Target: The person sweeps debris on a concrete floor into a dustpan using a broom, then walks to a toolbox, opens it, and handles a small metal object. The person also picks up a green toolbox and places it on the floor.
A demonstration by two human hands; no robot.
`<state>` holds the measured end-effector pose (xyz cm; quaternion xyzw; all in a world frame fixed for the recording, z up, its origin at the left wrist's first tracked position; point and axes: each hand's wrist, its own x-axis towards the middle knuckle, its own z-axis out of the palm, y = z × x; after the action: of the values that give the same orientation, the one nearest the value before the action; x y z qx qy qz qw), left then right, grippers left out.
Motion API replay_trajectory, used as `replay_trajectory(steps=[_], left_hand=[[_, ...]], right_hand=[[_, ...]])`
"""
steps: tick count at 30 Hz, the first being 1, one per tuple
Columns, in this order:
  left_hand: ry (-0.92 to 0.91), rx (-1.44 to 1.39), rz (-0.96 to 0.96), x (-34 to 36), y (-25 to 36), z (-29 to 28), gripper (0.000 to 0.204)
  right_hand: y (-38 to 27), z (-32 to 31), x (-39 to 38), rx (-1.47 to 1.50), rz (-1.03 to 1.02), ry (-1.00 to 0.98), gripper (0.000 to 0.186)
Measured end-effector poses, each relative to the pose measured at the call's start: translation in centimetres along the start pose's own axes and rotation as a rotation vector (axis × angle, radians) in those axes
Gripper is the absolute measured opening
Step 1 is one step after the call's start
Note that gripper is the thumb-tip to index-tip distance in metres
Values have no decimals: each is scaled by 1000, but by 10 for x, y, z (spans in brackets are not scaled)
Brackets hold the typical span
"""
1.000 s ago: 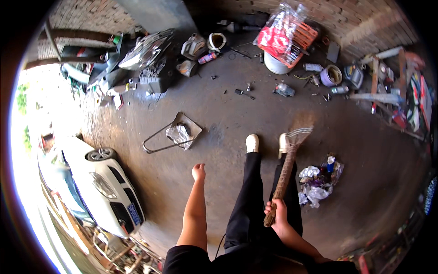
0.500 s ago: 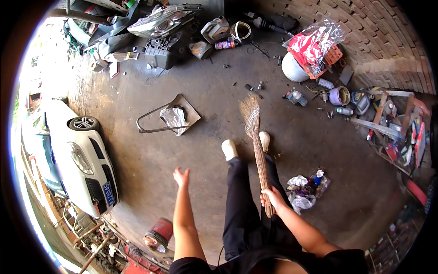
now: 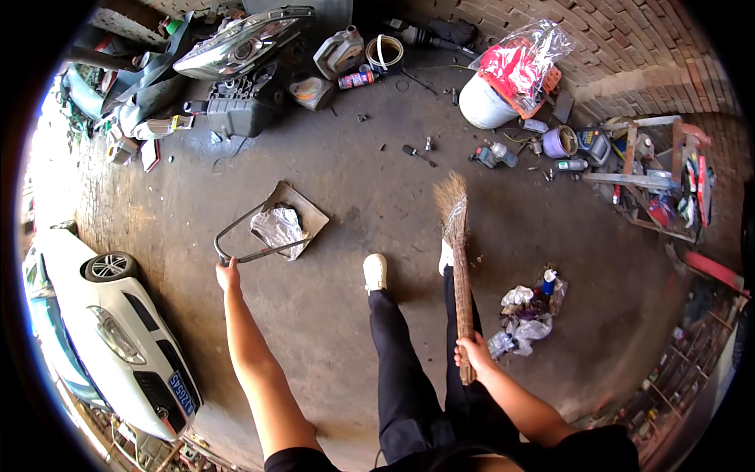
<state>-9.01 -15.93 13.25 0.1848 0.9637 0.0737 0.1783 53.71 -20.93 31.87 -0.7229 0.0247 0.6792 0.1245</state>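
Observation:
My left hand reaches out and closes on the looped end of a dustpan's metal handle. The dustpan lies on the floor ahead, left of my feet, with crumpled clear plastic in its pan. In my right hand is a straw broom, gripped near the end of its bound handle. Its bristles point away from me, just beyond my right shoe. On the floor right of the broom lies a heap of rubbish with crumpled plastic and a blue can.
A white car stands at the left. Car parts, including a headlight, and jugs line the far side. A white bucket sits by the brick wall. At the right is a metal frame with tools. Small parts dot the floor.
My left hand has moved forward and left, from empty air to the dustpan handle. My feet have moved farther apart. The broom stays in my right hand.

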Motion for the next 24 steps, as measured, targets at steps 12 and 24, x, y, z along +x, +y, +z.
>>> replay_trajectory(steps=[12,24], left_hand=[[406,13,189,10,-1,4,85],[-190,160,267,-21,31,30,37]], right_hand=[[87,29,-34,334,87,-125,17],[135,-12,-11,531,69,-4,15]])
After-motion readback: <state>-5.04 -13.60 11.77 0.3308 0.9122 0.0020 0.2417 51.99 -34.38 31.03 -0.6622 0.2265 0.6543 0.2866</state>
